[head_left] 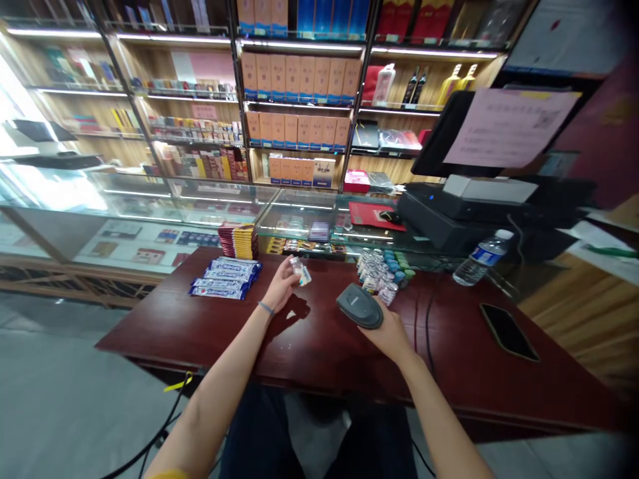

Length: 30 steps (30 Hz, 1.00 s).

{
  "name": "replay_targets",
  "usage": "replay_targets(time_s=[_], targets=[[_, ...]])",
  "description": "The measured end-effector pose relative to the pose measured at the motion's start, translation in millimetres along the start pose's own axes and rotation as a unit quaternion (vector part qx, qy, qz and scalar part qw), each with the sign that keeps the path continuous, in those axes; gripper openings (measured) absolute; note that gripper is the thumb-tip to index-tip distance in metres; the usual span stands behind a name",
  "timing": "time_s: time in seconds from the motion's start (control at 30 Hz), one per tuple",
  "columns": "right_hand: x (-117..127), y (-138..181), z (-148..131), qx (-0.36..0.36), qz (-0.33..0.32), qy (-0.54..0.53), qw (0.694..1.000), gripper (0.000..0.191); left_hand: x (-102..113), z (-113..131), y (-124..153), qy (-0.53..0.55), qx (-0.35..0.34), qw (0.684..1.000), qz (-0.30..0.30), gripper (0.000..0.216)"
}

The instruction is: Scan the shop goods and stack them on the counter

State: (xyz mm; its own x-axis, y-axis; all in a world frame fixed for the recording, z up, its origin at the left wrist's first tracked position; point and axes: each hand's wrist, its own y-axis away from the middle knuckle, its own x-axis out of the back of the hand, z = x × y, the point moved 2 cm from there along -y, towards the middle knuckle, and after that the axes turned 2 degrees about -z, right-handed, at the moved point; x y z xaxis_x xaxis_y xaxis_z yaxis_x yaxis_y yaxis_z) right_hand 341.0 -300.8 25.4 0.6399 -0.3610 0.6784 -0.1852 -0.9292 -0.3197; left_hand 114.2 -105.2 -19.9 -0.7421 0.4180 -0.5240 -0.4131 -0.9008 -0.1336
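My left hand [283,285] is raised over the dark red wooden table [210,332], fingers pinched on a small clear bottle [301,271]. My right hand [389,332] grips a dark grey handheld barcode scanner [360,306], its head turned toward the bottle. Just beyond the scanner stands a cluster of several small clear bottles [375,271] with blue and green caps.
Blue snack packs [224,278] and a stack of red-yellow packs [239,241] lie at the table's far left. A water bottle [482,258], a black phone [508,330], a cash register [479,206] and cables sit to the right. Glass counters and stocked shelves stand behind.
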Motion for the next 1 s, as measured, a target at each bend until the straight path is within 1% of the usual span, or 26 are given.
replay_targets(time_s=[0.07, 0.1, 0.17, 0.23, 0.33, 0.4, 0.43, 0.5, 0.57, 0.63, 0.7, 0.77, 1.0], targets=[[-2, -3, 3, -0.006, 0.013, 0.001, 1.000, 0.044, 14, 10, -14, -0.077, -0.052, 0.995, 0.034, 0.072], [-3, -5, 4, -0.005, 0.019, 0.003, 1.000, 0.045, 23, 16, -22, -0.123, -0.082, 0.988, 0.054, 0.071], [-5, -9, 7, 0.000, 0.030, 0.004, 1.000, 0.046, 41, 29, -39, -0.227, -0.133, 0.961, 0.082, 0.069], [-8, -13, 9, 0.006, 0.036, -0.005, 0.999, 0.044, 58, 39, -53, -0.343, -0.168, 0.919, 0.095, 0.066], [-11, -18, 13, 0.015, 0.042, -0.023, 0.999, 0.042, 74, 48, -67, -0.509, -0.200, 0.829, 0.115, 0.060], [-11, -21, 15, 0.018, 0.049, -0.026, 0.998, 0.044, 81, 49, -75, -0.591, -0.192, 0.773, 0.127, 0.056], [-11, -22, 17, 0.018, 0.054, -0.025, 0.998, 0.045, 84, 48, -78, -0.622, -0.177, 0.751, 0.133, 0.054], [-11, -24, 20, 0.018, 0.060, -0.028, 0.998, 0.044, 87, 44, -85, -0.668, -0.140, 0.717, 0.142, 0.053], [-11, -25, 23, 0.019, 0.057, -0.041, 0.997, 0.043, 89, 39, -92, -0.697, -0.107, 0.693, 0.152, 0.052], [-12, -26, 27, 0.019, 0.051, -0.053, 0.997, 0.045, 90, 35, -98, -0.709, -0.083, 0.680, 0.168, 0.055], [-12, -27, 31, 0.017, 0.053, -0.054, 0.997, 0.048, 90, 33, -103, -0.709, -0.072, 0.675, 0.189, 0.059], [-11, -28, 35, 0.019, 0.058, -0.049, 0.997, 0.049, 89, 31, -108, -0.706, -0.071, 0.675, 0.204, 0.061], [-9, -30, 36, 0.025, 0.074, -0.066, 0.995, 0.056, 94, 25, -120, -0.698, -0.080, 0.675, 0.226, 0.055]])
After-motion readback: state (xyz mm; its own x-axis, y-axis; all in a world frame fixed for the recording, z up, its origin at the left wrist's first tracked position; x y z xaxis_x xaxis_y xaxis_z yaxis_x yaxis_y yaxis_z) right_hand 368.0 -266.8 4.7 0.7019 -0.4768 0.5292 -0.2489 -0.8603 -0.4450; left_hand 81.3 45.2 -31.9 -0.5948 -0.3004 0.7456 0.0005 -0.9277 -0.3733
